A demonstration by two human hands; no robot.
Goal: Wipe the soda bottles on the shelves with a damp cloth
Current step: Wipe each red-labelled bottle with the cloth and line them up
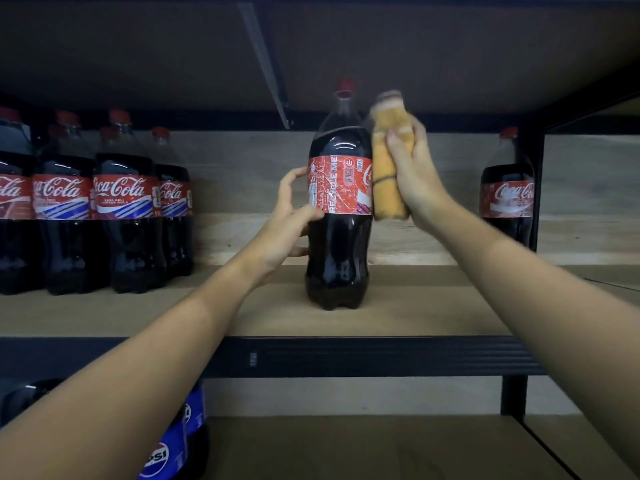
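A tall cola bottle (337, 237) with a red cap and a red label stands upright near the front of the wooden shelf (415, 306). My left hand (294, 216) grips its left side at the label, fingers curled round it. My right hand (412, 168) holds a folded orange cloth (386, 161) pressed against the bottle's right side, from shoulder to label. The cloth is blurred.
Several cola bottles (121, 209) stand in rows at the left of the same shelf, and one more cola bottle (507, 199) at the right by a black upright. Pepsi bottles (173, 448) sit on the shelf below. Another shelf board hangs close overhead.
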